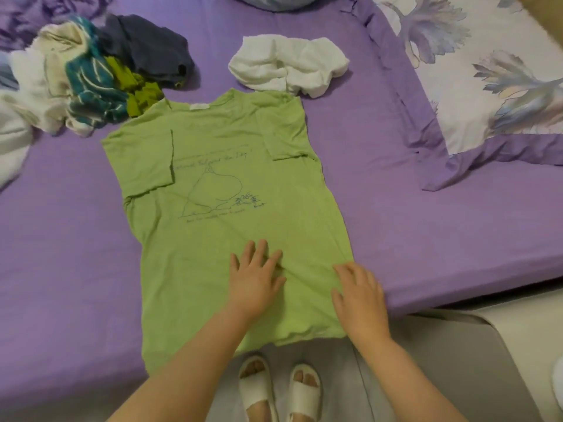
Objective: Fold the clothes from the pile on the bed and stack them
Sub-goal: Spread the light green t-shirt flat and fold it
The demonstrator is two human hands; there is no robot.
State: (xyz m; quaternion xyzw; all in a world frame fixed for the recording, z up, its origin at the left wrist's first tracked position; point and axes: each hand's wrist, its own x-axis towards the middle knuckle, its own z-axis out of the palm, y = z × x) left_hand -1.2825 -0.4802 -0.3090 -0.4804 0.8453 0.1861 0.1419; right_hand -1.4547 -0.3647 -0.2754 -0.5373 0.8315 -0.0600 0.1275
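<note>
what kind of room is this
Most likely a bedroom: a bed with a purple sheet, a floral pillow at its head, and loose clothes beside a green t-shirt.

Under the flat fingers (259, 254) lies a light green, thin matt cotton-like T-shirt (213, 184), softly creased, with a blue line print. Beyond the fingertips sits a white, nubby terry-like cloth bundle (289, 67). The purple bedsheet (426, 223) beside them looks smooth, matt woven fabric.

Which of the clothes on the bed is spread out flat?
The light green T-shirt under both hands. The white garment beyond it and the pile are crumpled.
</note>
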